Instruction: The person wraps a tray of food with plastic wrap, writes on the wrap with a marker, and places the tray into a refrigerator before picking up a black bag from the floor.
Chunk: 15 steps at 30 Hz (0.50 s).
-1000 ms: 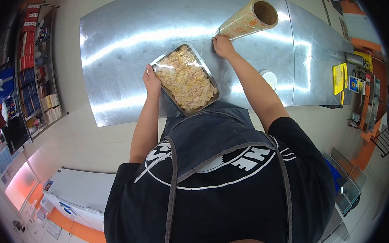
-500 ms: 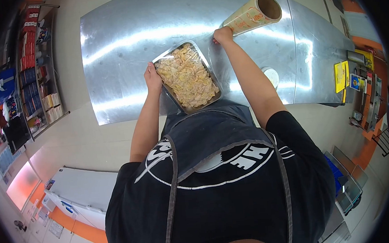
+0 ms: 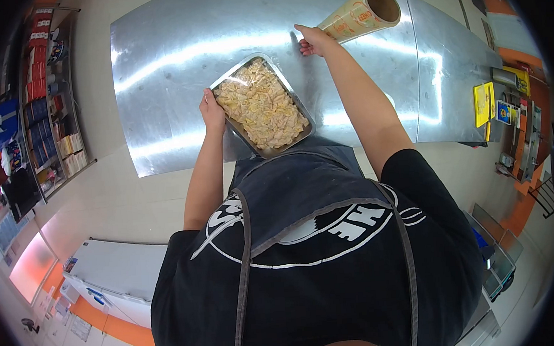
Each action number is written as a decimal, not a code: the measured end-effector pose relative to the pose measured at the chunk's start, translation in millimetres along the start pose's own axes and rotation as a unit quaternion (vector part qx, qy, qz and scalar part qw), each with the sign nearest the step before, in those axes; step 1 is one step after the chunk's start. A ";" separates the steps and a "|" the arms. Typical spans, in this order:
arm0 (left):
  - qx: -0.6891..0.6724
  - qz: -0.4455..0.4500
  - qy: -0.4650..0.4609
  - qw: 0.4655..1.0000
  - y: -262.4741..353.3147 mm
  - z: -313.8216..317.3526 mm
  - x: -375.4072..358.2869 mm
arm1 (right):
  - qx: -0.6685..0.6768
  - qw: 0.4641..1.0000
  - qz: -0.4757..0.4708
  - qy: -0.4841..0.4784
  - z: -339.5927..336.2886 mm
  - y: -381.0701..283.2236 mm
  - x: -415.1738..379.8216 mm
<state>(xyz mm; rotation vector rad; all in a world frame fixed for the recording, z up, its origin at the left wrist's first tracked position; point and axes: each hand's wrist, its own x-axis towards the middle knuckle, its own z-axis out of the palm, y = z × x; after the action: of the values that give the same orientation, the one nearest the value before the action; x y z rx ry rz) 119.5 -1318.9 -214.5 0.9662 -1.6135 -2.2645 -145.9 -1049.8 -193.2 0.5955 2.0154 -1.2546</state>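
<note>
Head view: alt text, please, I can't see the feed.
A person's left hand holds the left edge of a metal tray of pale food pieces, apparently under clear film. The open right hand is at the near end of a large printed roll on a shiny metal table.

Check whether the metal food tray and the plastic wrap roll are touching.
Apart: the head view plainly shows metal tabletop between the metal food tray and the plastic wrap roll.
</note>
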 end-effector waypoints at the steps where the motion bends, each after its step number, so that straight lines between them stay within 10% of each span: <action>1: 0.014 0.004 0.007 1.000 1.0 -1.1 0.2 | -0.034 0.999 -0.011 -0.025 0.4 0.3 3.2; 8: 0.015 -0.004 0.027 1.000 -7.2 -5.5 3.2 | -0.214 0.931 -0.242 -0.168 52.7 29.3 -63.1; 10: 0.028 -0.009 0.027 0.999 -7.7 -4.4 6.8 | -0.302 0.851 -0.418 -0.097 63.0 38.0 -76.3; 15: 0.060 -0.015 0.012 0.998 3.4 -0.2 6.8 | -0.341 0.826 -0.449 0.009 63.2 35.2 -93.1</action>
<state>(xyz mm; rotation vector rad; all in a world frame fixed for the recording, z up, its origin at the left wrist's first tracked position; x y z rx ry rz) 113.8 -1323.7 -214.2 1.0491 -1.7540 -2.1877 -40.7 -1094.1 -163.6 -0.7827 2.6352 -0.8243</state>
